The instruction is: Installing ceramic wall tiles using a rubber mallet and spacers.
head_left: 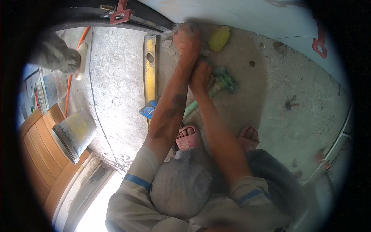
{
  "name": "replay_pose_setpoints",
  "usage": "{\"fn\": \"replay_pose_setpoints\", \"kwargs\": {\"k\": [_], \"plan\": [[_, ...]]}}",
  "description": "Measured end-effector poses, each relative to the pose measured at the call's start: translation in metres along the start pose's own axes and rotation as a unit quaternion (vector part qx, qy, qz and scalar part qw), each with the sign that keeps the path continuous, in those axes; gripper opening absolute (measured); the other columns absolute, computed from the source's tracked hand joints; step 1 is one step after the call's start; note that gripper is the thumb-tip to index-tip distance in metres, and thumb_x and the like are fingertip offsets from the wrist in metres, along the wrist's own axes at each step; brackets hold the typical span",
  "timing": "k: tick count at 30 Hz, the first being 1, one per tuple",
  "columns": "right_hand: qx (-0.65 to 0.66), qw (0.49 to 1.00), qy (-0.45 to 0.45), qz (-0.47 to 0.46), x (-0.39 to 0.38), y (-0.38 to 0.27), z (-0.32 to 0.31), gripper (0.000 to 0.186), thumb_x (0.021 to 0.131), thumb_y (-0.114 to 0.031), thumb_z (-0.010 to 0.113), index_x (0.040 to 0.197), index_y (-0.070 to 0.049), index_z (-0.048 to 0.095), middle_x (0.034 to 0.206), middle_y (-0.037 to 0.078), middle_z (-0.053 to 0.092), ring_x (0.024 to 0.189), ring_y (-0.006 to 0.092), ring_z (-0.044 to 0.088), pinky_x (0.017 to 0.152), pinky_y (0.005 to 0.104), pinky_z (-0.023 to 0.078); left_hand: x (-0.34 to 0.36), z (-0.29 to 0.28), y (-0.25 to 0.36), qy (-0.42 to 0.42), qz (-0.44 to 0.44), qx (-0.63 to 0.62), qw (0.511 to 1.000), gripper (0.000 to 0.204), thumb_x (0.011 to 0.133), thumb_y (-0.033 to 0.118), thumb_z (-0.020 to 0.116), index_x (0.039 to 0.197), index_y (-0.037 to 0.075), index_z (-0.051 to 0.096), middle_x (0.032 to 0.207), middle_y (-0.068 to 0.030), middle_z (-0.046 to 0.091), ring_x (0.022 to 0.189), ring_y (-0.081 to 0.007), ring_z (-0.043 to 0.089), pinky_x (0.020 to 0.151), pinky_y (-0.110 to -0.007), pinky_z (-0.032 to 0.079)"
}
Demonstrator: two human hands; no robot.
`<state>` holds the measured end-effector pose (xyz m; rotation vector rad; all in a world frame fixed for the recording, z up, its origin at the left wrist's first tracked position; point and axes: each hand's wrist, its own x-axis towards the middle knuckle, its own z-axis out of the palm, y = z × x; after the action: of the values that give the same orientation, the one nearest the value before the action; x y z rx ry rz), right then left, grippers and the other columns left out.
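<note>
At the foot of the pale wall panel, my left hand [187, 40] is closed low by the corner; whatever is in its fingers is hidden. Just nearer to me, my right hand [200, 76] is also closed, its wrist close against my left forearm, and its contents do not show. A mallet [224, 81] with a green head and pale green handle lies beside my right hand, partly behind my forearm. Right of my left hand rests a yellow sponge-like piece [219, 38]. A yellow spirit level [150, 73] lies left of my left forearm, with a blue tape measure [148, 110] at its near end.
A stained bucket [76, 133] lies tilted at the left, near a wooden panelled door [44, 149]. Beyond it are an orange cable [69, 89] and another person's grey trouser leg [58, 56]. Red tabs [320, 45] hang on the wall panel. A small clip [290, 103] lies at right.
</note>
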<state>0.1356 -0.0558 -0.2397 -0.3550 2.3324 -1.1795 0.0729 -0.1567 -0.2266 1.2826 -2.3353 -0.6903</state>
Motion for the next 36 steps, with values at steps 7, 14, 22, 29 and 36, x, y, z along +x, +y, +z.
{"fn": "replay_pose_setpoints", "kwargs": {"k": [7, 14, 22, 29, 36], "plan": [[0.004, 0.997, 0.074, -0.015, -0.005, -0.004, 0.000, 0.014, 0.077, -0.012, 0.065, 0.071, 0.000, 0.063, 0.072, 0.021, 0.064, 0.073, 0.0422, 0.063, 0.066, 0.0515, 0.046, -0.009, -0.004, -0.005, 0.022, 0.080, 0.063, 0.995, 0.013, 0.077, 0.011, 0.060, 0.087, 0.005, 0.064, 0.091, -0.0168, 0.065, 0.081, -0.0388, 0.064, 0.073, -0.047, 0.052], [-0.018, 0.992, 0.116, -0.044, -0.005, 0.000, 0.004, 0.015, 0.080, -0.013, 0.063, 0.071, -0.001, 0.064, 0.078, 0.023, 0.064, 0.078, 0.0448, 0.060, 0.068, 0.0534, 0.044, -0.008, 0.001, -0.008, 0.025, 0.122, 0.067, 0.990, 0.015, 0.075, 0.008, 0.060, 0.089, 0.007, 0.062, 0.091, -0.0141, 0.063, 0.085, -0.0366, 0.063, 0.071, -0.047, 0.052], [0.031, 0.998, 0.052, 0.025, -0.003, -0.005, -0.002, 0.019, 0.081, -0.016, 0.063, 0.077, 0.002, 0.066, 0.077, 0.024, 0.065, 0.076, 0.0453, 0.063, 0.065, 0.0529, 0.046, -0.008, 0.007, -0.015, 0.065, 0.114, 0.043, 0.990, 0.015, 0.075, 0.013, 0.065, 0.090, 0.011, 0.066, 0.098, -0.0123, 0.063, 0.089, -0.0357, 0.062, 0.074, -0.046, 0.051], [0.051, 0.998, 0.041, 0.020, -0.002, -0.011, -0.006, 0.020, 0.082, -0.019, 0.062, 0.079, 0.001, 0.066, 0.079, 0.024, 0.065, 0.078, 0.0466, 0.061, 0.066, 0.0539, 0.044, -0.005, 0.005, -0.025, 0.086, 0.115, 0.018, 0.990, 0.012, 0.076, 0.015, 0.066, 0.087, 0.012, 0.070, 0.095, -0.0086, 0.061, 0.091, -0.0330, 0.059, 0.076, -0.044, 0.050], [0.043, 0.998, 0.035, 0.042, -0.004, -0.014, -0.008, 0.019, 0.082, -0.018, 0.062, 0.077, 0.000, 0.065, 0.080, 0.025, 0.064, 0.082, 0.0471, 0.059, 0.069, 0.0550, 0.044, -0.004, 0.003, -0.021, 0.042, 0.125, 0.071, 0.989, 0.013, 0.075, 0.011, 0.063, 0.087, 0.011, 0.067, 0.099, -0.0086, 0.059, 0.095, -0.0331, 0.056, 0.078, -0.045, 0.050]]}}
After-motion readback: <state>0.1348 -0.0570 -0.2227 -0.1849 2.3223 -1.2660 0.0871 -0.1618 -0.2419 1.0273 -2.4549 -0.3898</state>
